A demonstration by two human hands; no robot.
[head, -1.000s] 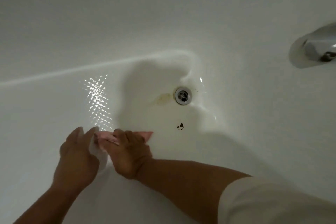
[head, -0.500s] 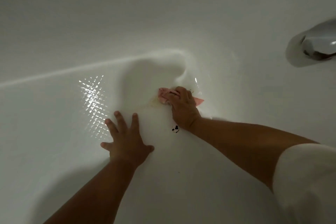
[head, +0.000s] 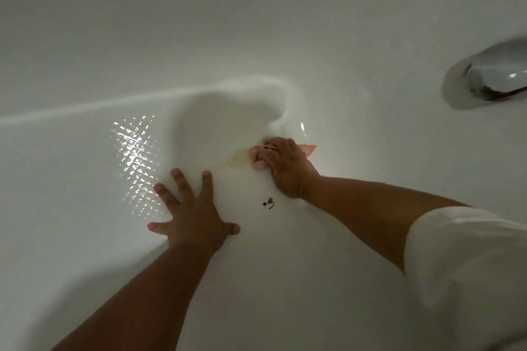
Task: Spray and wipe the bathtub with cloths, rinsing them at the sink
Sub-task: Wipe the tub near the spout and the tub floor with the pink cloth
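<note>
I look down into a white bathtub (head: 285, 23). My right hand (head: 288, 168) grips a bunched pink cloth (head: 258, 161) and presses it on the tub floor over the drain, which is hidden beneath it. A yellowish stain (head: 238, 159) lies just left of the cloth. My left hand (head: 194, 214) rests flat on the tub floor with its fingers spread, nearer to me and to the left of the cloth.
A chrome spout (head: 496, 77) juts from the tub wall at the upper right. A small dark chip (head: 268, 203) marks the floor between my hands. A textured anti-slip patch (head: 137, 162) glints on the left.
My right hand carried the pink cloth from near me up to the drain and covers it. My left hand let go of the cloth and spread flat on the tub floor.
</note>
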